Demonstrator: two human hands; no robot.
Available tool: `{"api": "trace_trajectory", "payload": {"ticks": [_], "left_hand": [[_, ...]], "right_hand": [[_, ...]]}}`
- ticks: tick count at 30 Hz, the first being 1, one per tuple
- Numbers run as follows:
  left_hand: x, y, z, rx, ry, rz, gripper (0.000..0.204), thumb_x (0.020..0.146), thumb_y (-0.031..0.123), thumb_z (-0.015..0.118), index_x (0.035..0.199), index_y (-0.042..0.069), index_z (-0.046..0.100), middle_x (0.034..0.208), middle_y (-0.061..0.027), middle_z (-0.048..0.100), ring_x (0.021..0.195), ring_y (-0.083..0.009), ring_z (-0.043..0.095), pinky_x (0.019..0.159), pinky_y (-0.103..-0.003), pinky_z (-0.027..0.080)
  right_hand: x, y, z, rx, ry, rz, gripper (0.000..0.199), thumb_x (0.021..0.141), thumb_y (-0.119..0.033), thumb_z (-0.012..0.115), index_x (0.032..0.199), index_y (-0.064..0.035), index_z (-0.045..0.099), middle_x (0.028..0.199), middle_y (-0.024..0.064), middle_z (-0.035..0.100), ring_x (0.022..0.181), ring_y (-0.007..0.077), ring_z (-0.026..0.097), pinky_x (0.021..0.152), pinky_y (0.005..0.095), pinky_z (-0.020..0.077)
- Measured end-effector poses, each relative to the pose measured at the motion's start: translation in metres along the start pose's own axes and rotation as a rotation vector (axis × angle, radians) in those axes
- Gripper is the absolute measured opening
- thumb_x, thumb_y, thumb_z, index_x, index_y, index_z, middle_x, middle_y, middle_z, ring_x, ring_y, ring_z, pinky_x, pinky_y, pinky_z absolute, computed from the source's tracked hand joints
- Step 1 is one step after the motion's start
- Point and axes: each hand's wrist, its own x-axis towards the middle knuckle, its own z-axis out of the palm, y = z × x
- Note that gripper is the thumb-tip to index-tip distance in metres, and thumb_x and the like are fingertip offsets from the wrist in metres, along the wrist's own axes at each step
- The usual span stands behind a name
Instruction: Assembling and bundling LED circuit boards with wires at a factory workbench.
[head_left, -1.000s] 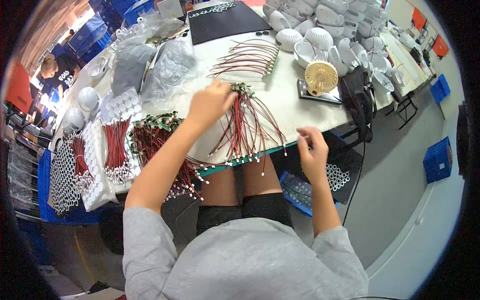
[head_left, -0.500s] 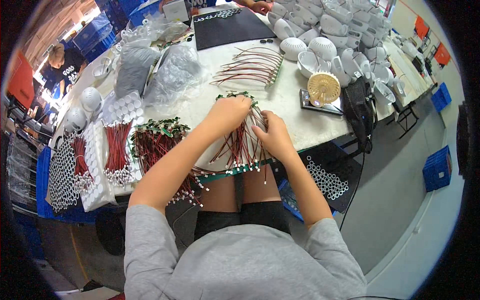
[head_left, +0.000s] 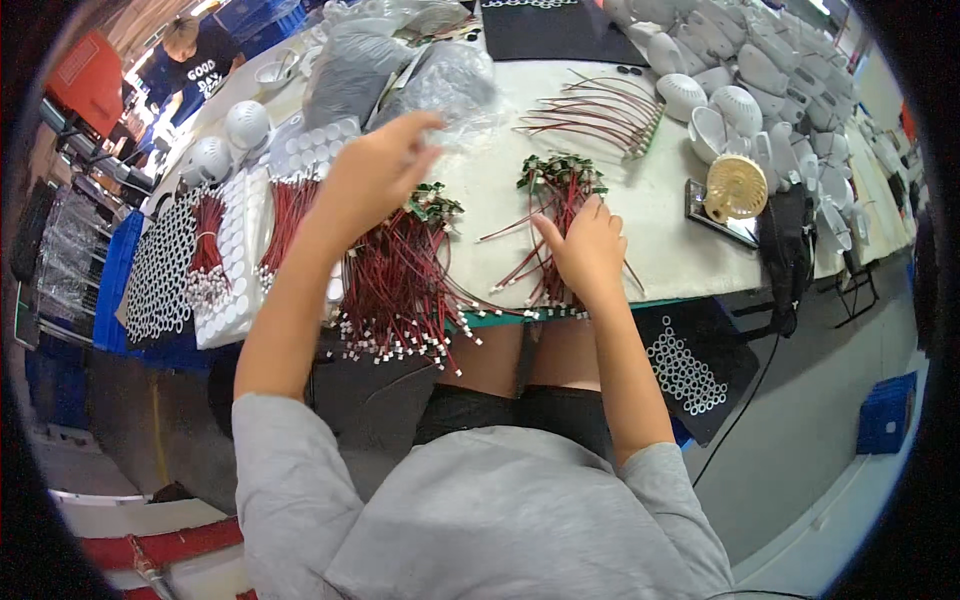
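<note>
My left hand [head_left: 385,172], a little blurred, is raised over the larger pile of red-and-black wire leads [head_left: 395,275]. Its fingers are apart and I see nothing in them. Small green circuit boards [head_left: 432,205] top that pile, and white plugs hang over the table edge. My right hand [head_left: 592,252] rests on the right side of a smaller bundle of wired circuit boards [head_left: 565,178], thumb spread from the fingers. Beyond it lies a strip of green boards [head_left: 648,132] with its wires fanned out to the left.
White fan housings [head_left: 735,108] heap up at right, near a cream round fan [head_left: 737,187] and a black pouch [head_left: 785,240]. Plastic bags [head_left: 440,90] lie at the back left. Tied wire bundles [head_left: 207,235] and a sheet of white rings [head_left: 160,265] sit left. A person [head_left: 195,60] works far left.
My left hand has left the smaller bundle and moved left over the larger pile. My right hand has come onto the smaller bundle. The view has turned, shifting the table contents rightward.
</note>
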Motion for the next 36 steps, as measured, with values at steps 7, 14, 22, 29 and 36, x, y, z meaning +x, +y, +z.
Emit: {"api": "trace_trajectory", "payload": {"ticks": [7,14,22,29,36], "left_hand": [[-0.134,-0.025,-0.051,-0.108,-0.132,-0.552,0.029,0.078,0.016,0.052,0.101,0.000,0.045,0.081,-0.0098,0.054,0.072,-0.0161,0.051,0.062,-0.028,0.041],[-0.197,-0.023,0.002,-0.083,0.024,-0.580,0.039,0.077,0.021,0.054,0.106,-0.002,0.043,0.101,-0.0190,0.048,0.095,-0.0304,0.046,0.083,-0.034,0.035],[-0.189,-0.029,0.022,-0.190,0.132,-0.674,0.038,0.078,0.024,0.053,0.099,-0.006,0.045,0.092,-0.0199,0.050,0.087,-0.0323,0.047,0.078,-0.037,0.036],[-0.182,-0.022,0.039,-0.271,0.106,-0.592,0.035,0.076,0.020,0.055,0.096,-0.008,0.046,0.087,-0.0206,0.050,0.081,-0.0339,0.049,0.072,-0.037,0.039],[-0.185,-0.029,0.038,-0.524,0.135,-0.442,0.019,0.077,0.006,0.048,0.092,-0.005,0.049,0.078,-0.0157,0.053,0.072,-0.0258,0.053,0.060,-0.032,0.042]], "right_hand": [[0.008,-0.026,0.001,-0.002,-0.127,0.178,0.092,0.065,-0.057,0.053,0.122,0.0077,0.021,0.126,0.0256,0.023,0.111,0.0378,0.030,0.082,0.0562,0.0285],[0.013,-0.036,0.013,-0.099,-0.104,0.211,0.074,0.065,-0.032,0.060,0.120,0.0028,0.025,0.121,0.0225,0.028,0.110,0.0371,0.030,0.082,0.0551,0.0289],[0.004,0.007,-0.013,-0.071,-0.108,0.050,0.066,0.060,-0.019,0.062,0.111,0.0092,0.030,0.096,0.0306,0.044,0.085,0.0416,0.048,0.077,0.0406,0.0404],[0.006,0.000,-0.012,-0.146,-0.251,0.117,0.049,0.062,-0.019,0.062,0.094,0.0096,0.038,0.093,0.0265,0.048,0.083,0.0402,0.051,0.075,0.0401,0.0425],[0.002,-0.006,-0.014,-0.197,-0.274,0.062,0.037,0.064,-0.016,0.056,0.087,0.0090,0.041,0.076,0.0263,0.055,0.073,0.0394,0.054,0.069,0.0415,0.0433]]}}
